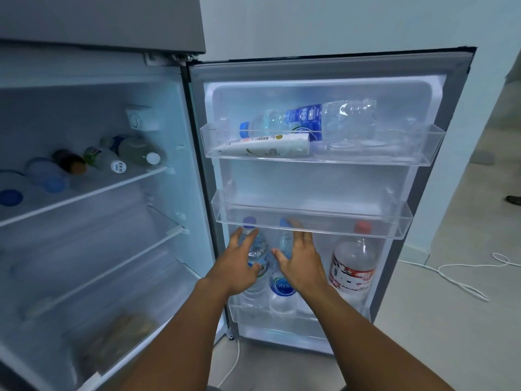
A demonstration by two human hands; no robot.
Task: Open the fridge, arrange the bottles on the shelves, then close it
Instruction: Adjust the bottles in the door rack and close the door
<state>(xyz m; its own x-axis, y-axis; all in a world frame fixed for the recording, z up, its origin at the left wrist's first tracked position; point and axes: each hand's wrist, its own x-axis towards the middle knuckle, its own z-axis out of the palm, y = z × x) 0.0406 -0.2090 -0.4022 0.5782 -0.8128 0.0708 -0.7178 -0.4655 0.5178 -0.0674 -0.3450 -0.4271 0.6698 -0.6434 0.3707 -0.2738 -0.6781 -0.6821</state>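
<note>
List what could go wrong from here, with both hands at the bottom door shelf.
1. The left hand and right hand reach under the middle door shelf; lifting a bottle straight up may knock its cap against it.
2. The big bottle lying sideways in the top door shelf could roll when the door swings shut.

Both bare forearms reach forward side by side toward the fridge door (pixel 318 182), at its lowest rack. Left hand (pixel 239 263) fingers spread, uncurled. Right hand (pixel 303 261) likewise splayed, palm down, thumb pointing inward. Neither grips anything.
</note>
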